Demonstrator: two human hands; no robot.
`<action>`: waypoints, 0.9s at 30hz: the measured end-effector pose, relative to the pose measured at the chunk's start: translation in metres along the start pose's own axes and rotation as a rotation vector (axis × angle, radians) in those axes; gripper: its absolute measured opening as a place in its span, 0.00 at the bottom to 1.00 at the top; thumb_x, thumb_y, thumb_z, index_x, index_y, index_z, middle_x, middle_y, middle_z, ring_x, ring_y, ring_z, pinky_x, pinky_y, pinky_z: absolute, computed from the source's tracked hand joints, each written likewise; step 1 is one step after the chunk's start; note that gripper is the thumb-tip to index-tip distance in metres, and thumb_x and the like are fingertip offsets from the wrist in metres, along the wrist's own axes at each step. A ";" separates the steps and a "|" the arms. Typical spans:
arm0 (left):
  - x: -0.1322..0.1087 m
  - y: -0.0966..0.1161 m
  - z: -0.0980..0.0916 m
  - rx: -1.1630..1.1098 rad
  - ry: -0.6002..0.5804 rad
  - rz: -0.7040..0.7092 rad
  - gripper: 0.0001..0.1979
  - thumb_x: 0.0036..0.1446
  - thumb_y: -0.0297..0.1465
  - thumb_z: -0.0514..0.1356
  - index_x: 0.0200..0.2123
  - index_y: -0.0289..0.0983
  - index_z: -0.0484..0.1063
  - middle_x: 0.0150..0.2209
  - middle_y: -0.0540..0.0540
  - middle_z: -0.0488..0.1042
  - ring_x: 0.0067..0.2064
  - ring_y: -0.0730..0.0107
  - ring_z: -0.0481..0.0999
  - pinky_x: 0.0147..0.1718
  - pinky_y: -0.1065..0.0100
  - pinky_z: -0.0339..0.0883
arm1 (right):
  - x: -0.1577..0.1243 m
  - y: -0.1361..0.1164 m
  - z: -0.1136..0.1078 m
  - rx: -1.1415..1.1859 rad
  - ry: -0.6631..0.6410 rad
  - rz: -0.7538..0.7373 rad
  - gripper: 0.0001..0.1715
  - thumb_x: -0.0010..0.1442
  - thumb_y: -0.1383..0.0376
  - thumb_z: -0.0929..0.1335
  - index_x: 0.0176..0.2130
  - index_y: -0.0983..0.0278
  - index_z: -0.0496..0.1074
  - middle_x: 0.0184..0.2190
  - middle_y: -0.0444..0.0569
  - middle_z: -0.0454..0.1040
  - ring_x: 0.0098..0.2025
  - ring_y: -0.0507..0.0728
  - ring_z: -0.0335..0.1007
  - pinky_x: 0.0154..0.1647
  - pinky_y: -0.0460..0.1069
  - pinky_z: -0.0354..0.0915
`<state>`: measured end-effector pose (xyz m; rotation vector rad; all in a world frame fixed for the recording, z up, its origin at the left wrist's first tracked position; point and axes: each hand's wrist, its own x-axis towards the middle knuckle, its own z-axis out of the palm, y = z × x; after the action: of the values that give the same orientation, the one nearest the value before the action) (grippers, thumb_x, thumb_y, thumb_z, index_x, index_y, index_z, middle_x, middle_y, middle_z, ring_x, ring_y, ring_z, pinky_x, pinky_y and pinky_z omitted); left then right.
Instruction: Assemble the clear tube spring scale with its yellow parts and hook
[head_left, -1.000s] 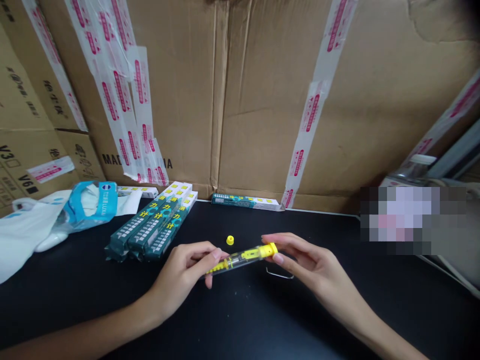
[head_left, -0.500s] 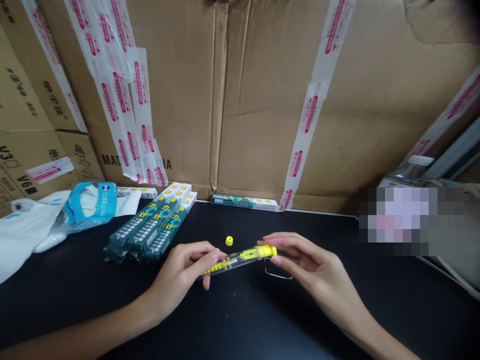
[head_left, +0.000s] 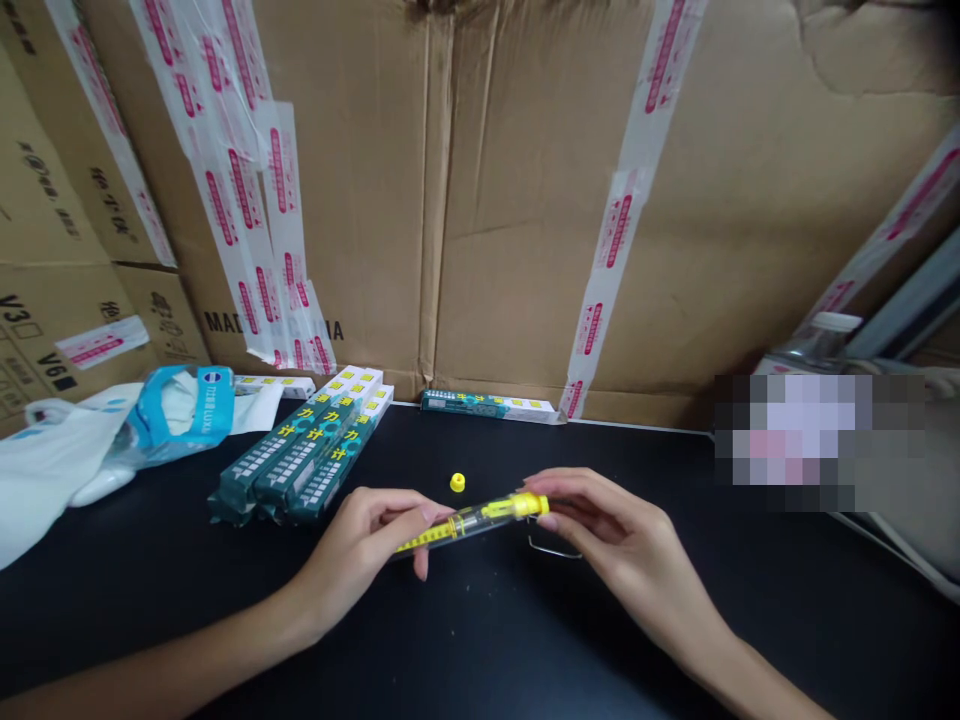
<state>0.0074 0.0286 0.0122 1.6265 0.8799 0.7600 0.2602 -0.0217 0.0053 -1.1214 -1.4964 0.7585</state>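
I hold a clear tube with yellow markings and a yellow end, a spring scale (head_left: pixel 472 521), level over the black table (head_left: pixel 480 640). My left hand (head_left: pixel 367 550) pinches its left end. At the yellow right end, my right hand (head_left: pixel 607 535) has its fingertips closed. A thin metal hook (head_left: pixel 553 549) lies on the table just under my right hand. A small yellow cap (head_left: pixel 457 482) sits on the table a little behind the tube.
Three green and white boxes (head_left: pixel 304 455) lie side by side at left, another (head_left: pixel 491 405) lies against the taped cardboard wall (head_left: pixel 525 200). White and blue plastic bags (head_left: pixel 112 435) lie far left. A blurred patch covers things at right.
Both hands and the tube have stayed almost in place; the tube's yellow end has dipped slightly and the view has shifted a little.
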 end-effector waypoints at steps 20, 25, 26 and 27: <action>-0.003 0.003 0.000 0.013 -0.049 -0.012 0.20 0.60 0.43 0.60 0.49 0.37 0.79 0.26 0.49 0.73 0.19 0.77 0.57 0.15 0.75 0.47 | 0.006 -0.007 -0.003 0.269 -0.048 0.278 0.18 0.54 0.56 0.77 0.43 0.61 0.80 0.37 0.49 0.81 0.36 0.55 0.77 0.42 0.50 0.74; -0.006 0.001 -0.001 -0.074 -0.145 0.016 0.26 0.58 0.43 0.61 0.55 0.35 0.75 0.32 0.45 0.77 0.18 0.80 0.60 0.16 0.76 0.52 | 0.006 -0.003 -0.004 0.315 -0.023 0.287 0.19 0.55 0.56 0.77 0.44 0.62 0.80 0.38 0.50 0.81 0.36 0.55 0.77 0.44 0.51 0.73; -0.006 0.001 -0.001 -0.080 -0.162 0.016 0.26 0.59 0.44 0.61 0.55 0.34 0.74 0.32 0.44 0.78 0.17 0.81 0.61 0.15 0.76 0.52 | 0.007 -0.003 -0.004 0.324 -0.021 0.296 0.20 0.55 0.55 0.77 0.45 0.62 0.80 0.37 0.50 0.81 0.36 0.55 0.77 0.44 0.51 0.73; -0.006 0.001 -0.001 -0.080 -0.172 0.012 0.27 0.60 0.45 0.60 0.55 0.33 0.74 0.33 0.42 0.79 0.17 0.81 0.61 0.15 0.76 0.51 | 0.007 -0.003 -0.003 0.331 -0.023 0.304 0.21 0.55 0.55 0.76 0.45 0.63 0.79 0.36 0.50 0.81 0.35 0.55 0.77 0.43 0.51 0.73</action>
<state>0.0037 0.0237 0.0127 1.6009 0.7091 0.6447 0.2629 -0.0168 0.0113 -1.0978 -1.1750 1.1845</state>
